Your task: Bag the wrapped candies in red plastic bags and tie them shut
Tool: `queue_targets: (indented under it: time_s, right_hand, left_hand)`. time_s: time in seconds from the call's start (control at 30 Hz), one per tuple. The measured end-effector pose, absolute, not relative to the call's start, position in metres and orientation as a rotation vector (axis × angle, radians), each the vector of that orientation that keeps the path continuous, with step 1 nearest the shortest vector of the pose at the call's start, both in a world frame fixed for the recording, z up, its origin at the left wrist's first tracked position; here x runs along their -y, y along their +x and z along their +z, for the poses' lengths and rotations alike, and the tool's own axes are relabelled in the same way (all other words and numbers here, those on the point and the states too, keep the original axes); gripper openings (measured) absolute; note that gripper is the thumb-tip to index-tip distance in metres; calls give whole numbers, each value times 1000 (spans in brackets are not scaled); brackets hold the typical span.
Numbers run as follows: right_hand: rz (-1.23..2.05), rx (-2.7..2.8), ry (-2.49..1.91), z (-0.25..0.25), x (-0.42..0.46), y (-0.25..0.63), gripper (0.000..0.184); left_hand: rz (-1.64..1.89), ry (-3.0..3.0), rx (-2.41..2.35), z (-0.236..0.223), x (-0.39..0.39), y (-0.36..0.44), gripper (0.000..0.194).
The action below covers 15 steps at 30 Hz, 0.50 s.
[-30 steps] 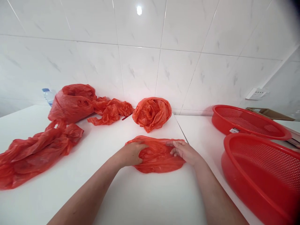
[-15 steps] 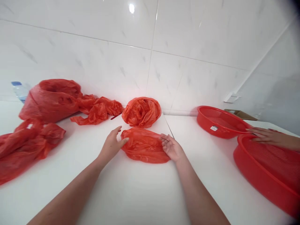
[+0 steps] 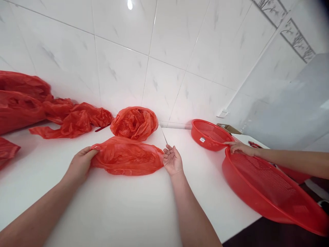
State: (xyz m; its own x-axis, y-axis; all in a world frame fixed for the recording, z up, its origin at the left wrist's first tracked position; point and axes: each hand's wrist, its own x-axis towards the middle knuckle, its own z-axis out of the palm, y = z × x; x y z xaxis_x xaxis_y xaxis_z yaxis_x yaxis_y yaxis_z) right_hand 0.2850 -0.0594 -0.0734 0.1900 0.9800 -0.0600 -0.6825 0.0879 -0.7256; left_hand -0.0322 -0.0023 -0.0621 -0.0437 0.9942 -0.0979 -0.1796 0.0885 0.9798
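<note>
A crumpled red plastic bag [image 3: 127,157] lies flat on the white table [image 3: 123,209] in front of me. My left hand [image 3: 81,164] pinches its left end, fingers closed on the plastic. At the bag's right end rests my right hand [image 3: 172,160], palm up and fingers spread, touching the edge. Just behind the bag sits a bunched red bag [image 3: 134,122].
More red bags [image 3: 64,118] are heaped at the back left by the tiled wall. Two red mesh baskets stand on the right, a small one [image 3: 209,134] and a large one [image 3: 269,187]. Another person's hand [image 3: 239,147] rests on the large basket's rim.
My hands have moved apart to the bag's two ends, stretching it wider. The view has swung right. Another person's arm now reaches further over the large basket.
</note>
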Motion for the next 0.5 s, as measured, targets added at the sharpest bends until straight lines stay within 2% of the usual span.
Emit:
queue_targets:
  time_s: [0.1,0.27,0.5]
  right_hand:
    - [1246,522,-764,-75,58,287,26]
    - [1054,590,-941,-75,57,286,31]
    - [402,706,-1273,-46,80,278,23]
  left_hand:
    - [1226,861,-1044,-64,-3,-38,2]
    - [1151,853,-916,-68,-8,-44,13]
    - [1223,747,-818,-77,-12,-46,20]
